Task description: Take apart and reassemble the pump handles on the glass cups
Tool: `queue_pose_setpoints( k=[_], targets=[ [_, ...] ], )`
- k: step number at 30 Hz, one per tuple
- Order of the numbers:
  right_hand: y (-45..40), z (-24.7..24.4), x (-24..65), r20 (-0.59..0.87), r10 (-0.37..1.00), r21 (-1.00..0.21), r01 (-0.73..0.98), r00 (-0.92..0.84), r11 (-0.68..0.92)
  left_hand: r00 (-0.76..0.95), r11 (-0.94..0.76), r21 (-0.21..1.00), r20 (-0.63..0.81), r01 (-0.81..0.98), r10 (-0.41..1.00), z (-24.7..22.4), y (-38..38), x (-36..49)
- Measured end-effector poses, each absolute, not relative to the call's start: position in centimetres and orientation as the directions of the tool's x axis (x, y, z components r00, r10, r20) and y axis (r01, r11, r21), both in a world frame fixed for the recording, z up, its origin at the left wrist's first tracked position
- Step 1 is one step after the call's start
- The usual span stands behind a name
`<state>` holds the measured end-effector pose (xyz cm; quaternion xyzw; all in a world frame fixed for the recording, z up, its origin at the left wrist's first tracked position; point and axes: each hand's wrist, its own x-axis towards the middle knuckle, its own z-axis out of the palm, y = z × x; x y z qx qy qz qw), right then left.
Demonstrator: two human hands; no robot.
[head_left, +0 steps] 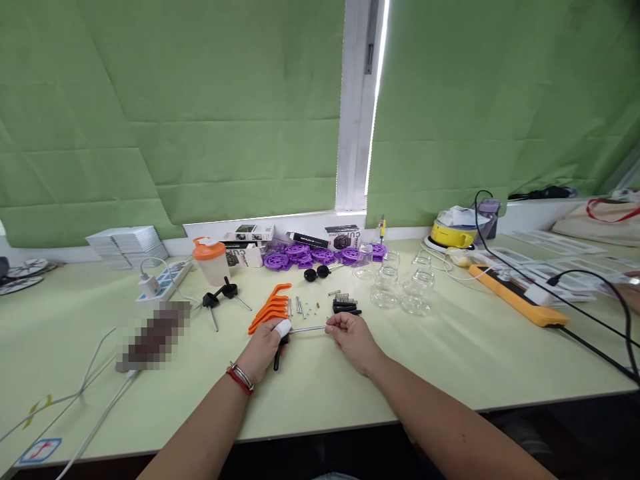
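"Now, both hands are at the middle of the worktop (450,360), near its front edge, and a thin metal rod (309,329) lies stretched between them!"

"What's the left hand (263,350) got?"

"A closed grip there, fingers curled round a black crank (278,355). Its short arm pokes out below the hand, and the rod comes out on the other side. There's a white covering over the thumb, too."

"And the right hand (356,339)?"

"A fine pinch! Thumb and fingertips are together at the far end of the rod. Whether something tiny sits in there as well, I cannot tell; the fingers hide it."

"What's around them?"

"Orange handles (270,311) fanned out just beyond the left hand, small metal pins (299,307) right beside those. Springs (345,297) and black pieces (346,308) lie just past the right hand, with clear glass jars (387,297) farther to the right."

"Any more cranks?"

"Two black ones (229,291) with metal rods, left of the orange handles. And purple pieces (323,256) in a row along the back!"
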<state>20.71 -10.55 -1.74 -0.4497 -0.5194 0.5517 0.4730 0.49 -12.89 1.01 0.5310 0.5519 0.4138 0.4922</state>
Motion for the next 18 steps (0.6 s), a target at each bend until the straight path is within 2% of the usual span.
queue_pose_setpoints(
  k=[6,12,14,18],
  targets=[
    [-10.67,-1.19,20.95,-0.085,0.984,-0.995,-0.043,-0.159,-0.093,0.060,0.077,0.982,-0.088,0.172,0.994,1.21,-13.20,0.89],
    [-10.41,-1.43,21.19,0.054,0.980,-0.981,0.171,-0.190,0.087,0.060,0.058,0.981,-0.070,0.184,0.996,1.33,-13.40,1.04],
    [-10.37,-1.48,21.17,0.061,0.975,-0.971,0.215,-0.216,0.108,0.060,0.068,0.980,-0.081,0.189,0.995,1.30,-13.35,0.99],
    [-10.59,-1.23,21.03,-0.008,0.966,-0.995,0.094,-0.260,0.017,0.040,0.095,0.981,-0.103,0.168,0.994,1.20,-13.20,0.94]
  ],
)
